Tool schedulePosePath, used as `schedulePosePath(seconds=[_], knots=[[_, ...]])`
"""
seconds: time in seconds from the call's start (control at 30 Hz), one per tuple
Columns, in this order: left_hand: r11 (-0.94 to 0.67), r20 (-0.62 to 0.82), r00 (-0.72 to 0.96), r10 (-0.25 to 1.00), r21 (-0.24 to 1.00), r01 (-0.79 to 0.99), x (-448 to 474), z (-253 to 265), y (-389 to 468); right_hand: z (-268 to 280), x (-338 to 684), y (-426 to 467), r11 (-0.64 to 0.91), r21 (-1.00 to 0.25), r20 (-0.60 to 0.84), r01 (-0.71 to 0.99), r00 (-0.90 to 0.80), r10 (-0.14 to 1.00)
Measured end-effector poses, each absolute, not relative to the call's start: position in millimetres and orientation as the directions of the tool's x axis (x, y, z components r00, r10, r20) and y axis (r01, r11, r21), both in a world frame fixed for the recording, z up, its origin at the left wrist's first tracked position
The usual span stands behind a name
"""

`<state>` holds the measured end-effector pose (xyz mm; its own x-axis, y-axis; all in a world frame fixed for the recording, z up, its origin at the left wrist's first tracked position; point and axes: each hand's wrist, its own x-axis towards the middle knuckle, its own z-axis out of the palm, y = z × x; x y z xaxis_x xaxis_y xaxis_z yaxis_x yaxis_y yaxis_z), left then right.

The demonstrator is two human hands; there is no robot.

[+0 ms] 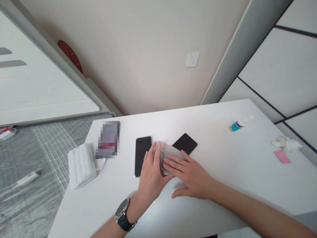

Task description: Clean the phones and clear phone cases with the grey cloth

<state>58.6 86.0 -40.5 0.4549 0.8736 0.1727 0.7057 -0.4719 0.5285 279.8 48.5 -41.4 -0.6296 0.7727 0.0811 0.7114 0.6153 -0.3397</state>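
A light grey folded piece, cloth-like [176, 152], lies on the white table between my hands. Along its left edge run the fingers of my left hand [151, 173], with the thumb at its near edge, so the piece sits in their grip. My right hand [192, 177] rests flat on top of it, fingers stretched out and thumb spread away. Just left of my left fingers is a smartphone [142, 155] with a dark screen, partly covered by them. A flat black rectangular thing [185, 143] lies beyond the grey piece, one corner hidden beneath or behind it.
On the table's left are a white box-like device [81, 165] with a cable and a pixelated packet [107, 138]. To the right stand a small bottle [236, 126], crumpled tissue [287, 143] and a pink slip [282, 156]. A wall with a socket [192, 59] rises behind.
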Motion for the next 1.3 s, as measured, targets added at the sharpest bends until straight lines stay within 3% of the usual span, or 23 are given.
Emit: schedulePosePath(seconds=[0.1,0.17,0.33,0.4,0.47,0.53,0.7,0.77,0.83,0.9,1.07,1.13,1.23,1.3], knots=[[-0.470,0.176,0.451,0.875,0.533,0.704,59,-41,86,-42,290,54,0.382,-0.274,0.091,0.883,-0.371,0.924],[-0.467,0.170,0.452,0.876,0.537,0.703,59,-41,86,-42,292,55,0.316,-0.257,0.108,0.913,-0.298,0.948],[-0.479,0.191,0.454,0.870,0.540,0.692,59,-42,86,-42,280,50,0.634,-0.364,0.094,0.682,-0.650,0.754],[-0.477,0.190,0.451,0.872,0.543,0.691,58,-42,86,-42,288,55,0.549,-0.336,0.078,0.765,-0.559,0.826],[-0.467,0.179,0.449,0.875,0.553,0.690,58,-42,86,-42,298,61,0.370,-0.270,0.086,0.889,-0.360,0.929],[-0.464,0.174,0.449,0.876,0.560,0.686,58,-43,86,-42,300,62,0.308,-0.246,0.108,0.919,-0.289,0.951],[-0.485,0.193,0.460,0.867,0.542,0.687,58,-44,86,-38,279,54,0.643,-0.401,0.074,0.652,-0.677,0.732],[-0.480,0.190,0.456,0.869,0.544,0.688,58,-43,86,-39,284,58,0.575,-0.371,0.051,0.729,-0.603,0.796],[-0.465,0.174,0.451,0.875,0.555,0.690,59,-42,86,-40,294,62,0.405,-0.284,0.056,0.869,-0.407,0.912],[-0.455,0.160,0.448,0.879,0.563,0.690,59,-42,86,-43,298,63,0.306,-0.225,0.085,0.925,-0.294,0.952],[-0.486,0.198,0.459,0.866,0.546,0.682,58,-44,87,-46,276,55,0.590,-0.295,0.104,0.752,-0.589,0.802],[-0.487,0.204,0.455,0.867,0.543,0.684,58,-44,87,-45,278,58,0.527,-0.290,0.094,0.799,-0.525,0.846],[-0.463,0.176,0.447,0.877,0.558,0.689,58,-44,86,-45,290,63,0.260,-0.225,0.096,0.939,-0.244,0.965],[-0.457,0.166,0.447,0.879,0.564,0.688,58,-44,86,-45,290,60,0.252,-0.227,0.110,0.941,-0.232,0.966]])
